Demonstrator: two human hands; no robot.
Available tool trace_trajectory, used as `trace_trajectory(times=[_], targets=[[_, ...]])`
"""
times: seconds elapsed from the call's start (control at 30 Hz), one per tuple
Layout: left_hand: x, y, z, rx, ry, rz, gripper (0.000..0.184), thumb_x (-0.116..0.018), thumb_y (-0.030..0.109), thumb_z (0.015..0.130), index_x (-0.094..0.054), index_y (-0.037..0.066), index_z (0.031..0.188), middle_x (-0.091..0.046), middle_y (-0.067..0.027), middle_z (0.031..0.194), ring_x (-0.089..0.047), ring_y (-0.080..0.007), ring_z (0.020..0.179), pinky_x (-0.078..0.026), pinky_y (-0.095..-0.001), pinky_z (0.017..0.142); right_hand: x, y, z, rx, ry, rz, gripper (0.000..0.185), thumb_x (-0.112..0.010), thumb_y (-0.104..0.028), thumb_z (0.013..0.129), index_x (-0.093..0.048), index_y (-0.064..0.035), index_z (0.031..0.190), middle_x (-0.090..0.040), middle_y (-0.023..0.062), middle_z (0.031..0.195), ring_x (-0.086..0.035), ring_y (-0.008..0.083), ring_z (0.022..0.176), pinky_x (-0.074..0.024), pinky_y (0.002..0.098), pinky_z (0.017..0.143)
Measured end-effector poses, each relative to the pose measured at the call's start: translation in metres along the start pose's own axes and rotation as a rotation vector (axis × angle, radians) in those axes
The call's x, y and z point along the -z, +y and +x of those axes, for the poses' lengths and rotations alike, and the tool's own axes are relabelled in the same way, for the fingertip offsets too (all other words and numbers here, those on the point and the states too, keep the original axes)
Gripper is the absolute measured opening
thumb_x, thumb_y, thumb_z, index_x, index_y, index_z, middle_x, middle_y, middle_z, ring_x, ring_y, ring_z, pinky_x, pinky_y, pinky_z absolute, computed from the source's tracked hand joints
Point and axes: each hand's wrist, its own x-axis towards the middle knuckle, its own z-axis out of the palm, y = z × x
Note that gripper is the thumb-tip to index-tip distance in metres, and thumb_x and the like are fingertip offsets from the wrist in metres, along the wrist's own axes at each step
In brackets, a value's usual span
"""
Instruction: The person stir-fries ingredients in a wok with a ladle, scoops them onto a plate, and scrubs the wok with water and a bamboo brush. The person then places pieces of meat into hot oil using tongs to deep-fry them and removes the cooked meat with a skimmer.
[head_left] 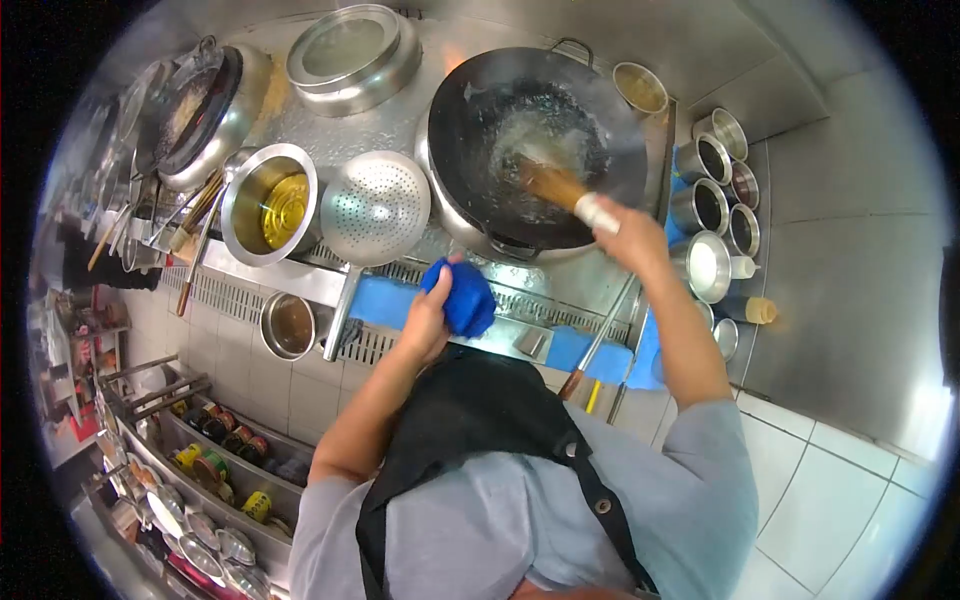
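Observation:
My right hand grips a bamboo wok brush by its white-wrapped end. The bristle end reaches down into the large black wok, where water looks churned and blurred around it. In my left hand is a bunched blue cloth, held in front of the stove's edge, apart from the wok. A perforated strainer with a long handle lies left of the wok, close to the left hand. Beside it stands a steel pot with yellow oil inside.
Several steel containers of sauces and seasonings line the right side. A lidded pot sits at the back, with another wok station at far left. Ladle handles stick out over the front edge. A shelf of cans stands lower left.

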Motion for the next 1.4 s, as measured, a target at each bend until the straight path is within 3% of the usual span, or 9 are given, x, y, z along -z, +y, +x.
trace_trajectory(times=[0.17, 0.3, 0.43, 0.67, 0.8, 0.93, 1.23, 1.3, 1.4], targets=[[-0.047, -0.007, 0.069, 0.05, 0.074, 0.22, 0.047, -0.06, 0.048, 0.101, -0.057, 0.008, 0.127, -0.067, -0.0096, 0.107, -0.07, -0.027, 0.091, -0.061, -0.049, 0.067, -0.015, -0.045, 0.081, -0.179, 0.176, 0.047, 0.054, -0.066, -0.041, 0.085, -0.062, -0.0264, 0.137, -0.074, 0.0183, 0.106, -0.071, 0.0377, 0.101, -0.0557, 0.0506, 0.09], [-0.048, -0.018, 0.114, 0.145, 0.127, 0.347, 0.028, -0.067, 0.021, 0.091, -0.059, 0.005, 0.113, -0.067, -0.0113, 0.099, -0.069, -0.0254, 0.081, -0.058, -0.0416, 0.061, -0.016, -0.064, 0.02, 0.075, 0.044, -0.09, 0.055, -0.066, -0.038, 0.087, -0.059, -0.0317, 0.141, -0.075, 0.0176, 0.102, -0.072, 0.0415, 0.092, -0.0562, 0.0512, 0.087], [-0.048, -0.048, 0.122, 0.124, 0.101, 0.204, 0.026, -0.064, 0.012, 0.086, -0.059, 0.002, 0.11, -0.066, -0.0135, 0.096, -0.068, -0.0275, 0.076, -0.057, -0.0395, 0.057, 0.0, -0.021, 0.028, 0.016, 0.038, -0.101, 0.052, -0.064, -0.037, 0.088, -0.059, -0.0344, 0.14, -0.075, 0.0179, 0.106, -0.072, 0.0406, 0.096, -0.056, 0.0514, 0.087], [-0.057, -0.048, 0.115, 0.091, 0.034, 0.186, 0.026, -0.065, 0.017, 0.09, -0.059, 0.003, 0.11, -0.069, -0.015, 0.098, -0.069, -0.0285, 0.076, -0.058, -0.0418, 0.055, -0.044, -0.109, 0.082, -0.018, 0.133, 0.095, 0.058, -0.066, -0.039, 0.087, -0.056, -0.0308, 0.144, -0.073, 0.0216, 0.107, -0.071, 0.0415, 0.102, -0.056, 0.0525, 0.089], [-0.042, -0.046, 0.091, 0.121, 0.008, -0.142, 0.039, -0.061, 0.033, 0.102, -0.055, 0.002, 0.126, -0.069, -0.0154, 0.112, -0.071, -0.0315, 0.089, -0.061, -0.0477, 0.065, -0.013, -0.091, -0.01, 0.222, -0.048, -0.09, 0.059, -0.069, -0.038, 0.086, -0.056, -0.032, 0.144, -0.074, 0.0228, 0.1, -0.071, 0.0431, 0.093, -0.0566, 0.0527, 0.086], [0.013, -0.048, 0.057, 0.134, 0.074, -0.286, 0.039, -0.055, 0.031, 0.105, -0.052, 0.002, 0.131, -0.067, -0.0168, 0.121, -0.07, -0.0333, 0.101, -0.061, -0.0503, 0.081, 0.006, -0.051, 0.006, 0.104, -0.056, -0.173, 0.058, -0.068, -0.036, 0.087, -0.056, -0.0314, 0.144, -0.074, 0.0222, 0.099, -0.071, 0.043, 0.092, -0.0568, 0.0526, 0.084], [0.084, -0.045, -0.026, -0.042, 0.153, -0.391, 0.032, -0.069, 0.019, 0.095, -0.061, 0.002, 0.121, -0.072, -0.0157, 0.106, -0.073, -0.0299, 0.093, -0.061, -0.0471, 0.084, 0.005, -0.114, 0.026, 0.199, -0.083, -0.432, 0.054, -0.066, -0.037, 0.089, -0.056, -0.029, 0.142, -0.073, 0.0227, 0.103, -0.07, 0.0459, 0.099, -0.0553, 0.0552, 0.087], [0.09, -0.049, -0.024, -0.059, 0.146, -0.36, 0.033, -0.071, 0.02, 0.094, -0.063, 0.003, 0.12, -0.072, -0.0145, 0.107, -0.073, -0.0272, 0.093, -0.06, -0.0446, 0.084, -0.021, -0.088, 0.094, 0.313, 0.127, -0.069, 0.052, -0.067, -0.032, 0.088, -0.062, -0.0173, 0.138, -0.073, 0.0228, 0.112, -0.07, 0.045, 0.1, -0.0545, 0.051, 0.088], [0.083, -0.034, -0.027, -0.1, 0.164, -0.186, 0.037, -0.072, 0.025, 0.093, -0.065, 0.002, 0.121, -0.073, -0.0114, 0.107, -0.072, -0.0233, 0.092, -0.059, -0.0397, 0.084, -0.039, -0.115, 0.112, 0.102, -0.073, 0.342, 0.057, -0.067, -0.023, 0.09, -0.057, -0.0084, 0.144, -0.072, 0.0176, 0.118, -0.069, 0.0272, 0.102, -0.0513, 0.0355, 0.091]])
